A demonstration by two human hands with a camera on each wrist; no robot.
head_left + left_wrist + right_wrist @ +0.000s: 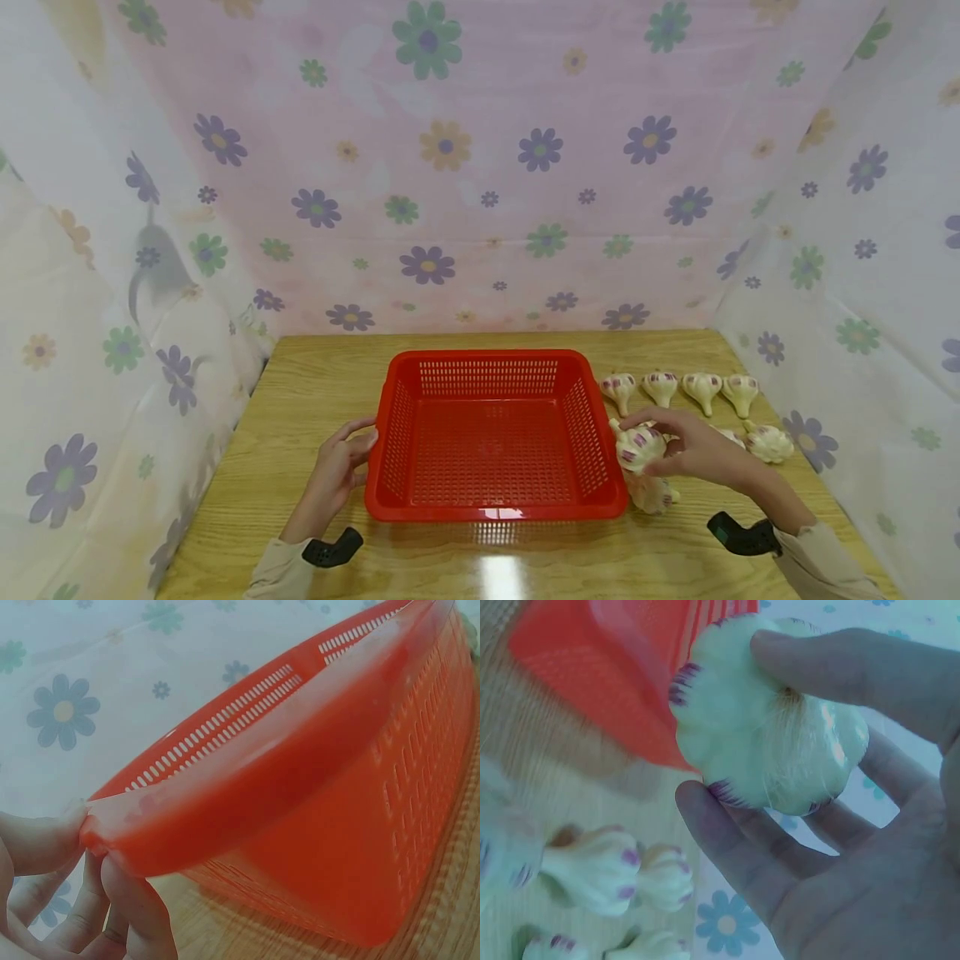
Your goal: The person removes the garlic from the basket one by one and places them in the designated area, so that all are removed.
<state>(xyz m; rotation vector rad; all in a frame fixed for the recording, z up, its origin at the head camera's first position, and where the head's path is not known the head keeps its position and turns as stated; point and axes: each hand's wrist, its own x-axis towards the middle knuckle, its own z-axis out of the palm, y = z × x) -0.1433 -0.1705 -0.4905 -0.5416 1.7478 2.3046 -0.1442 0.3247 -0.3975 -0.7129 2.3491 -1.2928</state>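
Note:
A red plastic basket (495, 513) with slotted walls stands on the wooden table, with nothing in it. At its left side my left hand (337, 471) holds the rim; in the left wrist view the thumb and fingers pinch the red rim (247, 802) at a corner. My right hand (693, 446) grips a white garlic bulb (639, 450) with purple streaks, just by the basket's right rim. In the right wrist view the held garlic bulb (772, 727) shows its root end, with the thumb across it and fingers beneath.
Several garlic bulbs (702, 390) line the table's back right, stems toward me. Another bulb (652, 495) lies below the held one, and one more (770, 443) lies right of my hand, which partly hides its neighbour. Flowered cloth (487, 167) surrounds the table (315, 375).

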